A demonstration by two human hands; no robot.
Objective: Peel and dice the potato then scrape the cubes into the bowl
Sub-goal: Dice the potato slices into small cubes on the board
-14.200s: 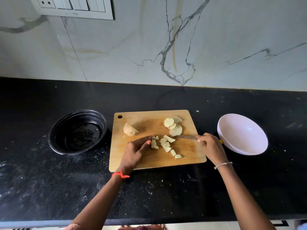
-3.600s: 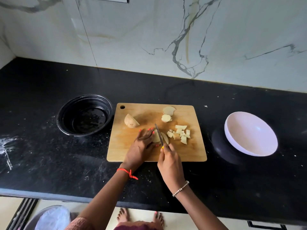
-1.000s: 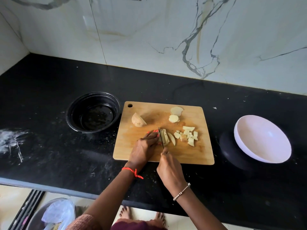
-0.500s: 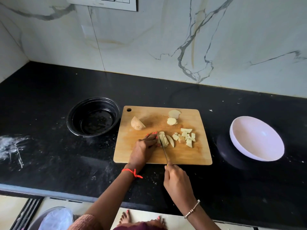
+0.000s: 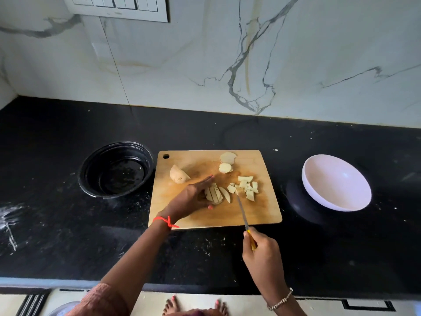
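While the right hand (image 5: 262, 254) hangs nearest, over the black counter (image 5: 319, 258) just short of the cutting board (image 5: 262, 213), its fingers are wrapped round the yellow handle of the knife (image 5: 242, 210). The blade reaches over the board's near edge, with its tip at the pile of cubes (image 5: 247, 188). Farther in, the left hand (image 5: 191, 197) lies with fingers straight along the bundle of potato strips (image 5: 214, 193), thumb at their near end, bracing rather than gripping them. The step in hand appears to be cutting these strips crosswise into cubes. To do it well, the person should square the strips together and bring the blade across their length. Fingertips belong tucked back from the edge, and the cuts should be spaced to match the cubes already made. Beyond them lie round slices (image 5: 225, 167) and a potato chunk (image 5: 178, 174), probably next in line. The white bowl (image 5: 337, 179) sits well right of the board, holding no cubes yet, and a black bowl (image 5: 114, 172) sits just left.
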